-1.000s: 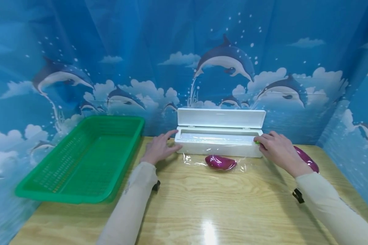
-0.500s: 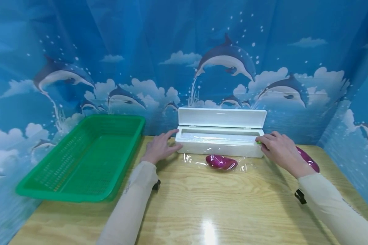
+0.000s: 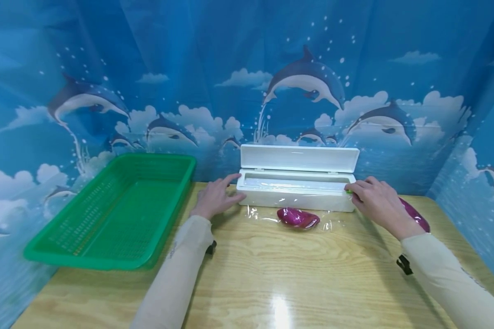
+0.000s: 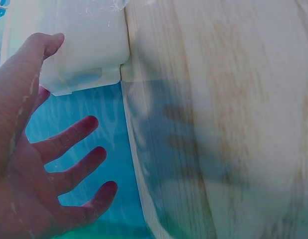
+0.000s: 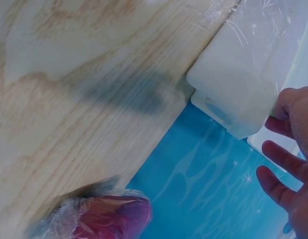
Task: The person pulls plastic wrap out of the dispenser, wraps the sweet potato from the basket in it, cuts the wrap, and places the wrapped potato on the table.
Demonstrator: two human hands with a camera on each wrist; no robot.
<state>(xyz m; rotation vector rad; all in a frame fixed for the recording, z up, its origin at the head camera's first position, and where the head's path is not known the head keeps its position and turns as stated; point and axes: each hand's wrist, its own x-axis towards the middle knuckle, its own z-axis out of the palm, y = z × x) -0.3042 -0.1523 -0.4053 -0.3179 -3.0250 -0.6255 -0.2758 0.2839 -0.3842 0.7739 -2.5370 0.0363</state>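
A white cling film box [image 3: 298, 201] stands at the back of the table with its lid [image 3: 299, 159] raised; a film roll [image 3: 292, 183] lies inside. My left hand [image 3: 217, 198] holds its left end between thumb and index finger; in the left wrist view the other fingers [image 4: 77, 169] spread out free. At the right end, my right hand [image 3: 376, 201] pinches a small green slider [image 3: 349, 191] on the front edge, mostly hidden by the fingers. Clear film drapes down the box's front over a purple, sweet-potato-shaped vegetable [image 3: 298, 218] on the table.
A green plastic basket [image 3: 192, 176] with perforated sides stands at the left. Beyond my right wrist lies another purple vegetable [image 3: 414, 214], wrapped in film in the right wrist view. A blue dolphin-print curtain [image 3: 214, 68] hangs close behind the wooden table [image 3: 288, 269].
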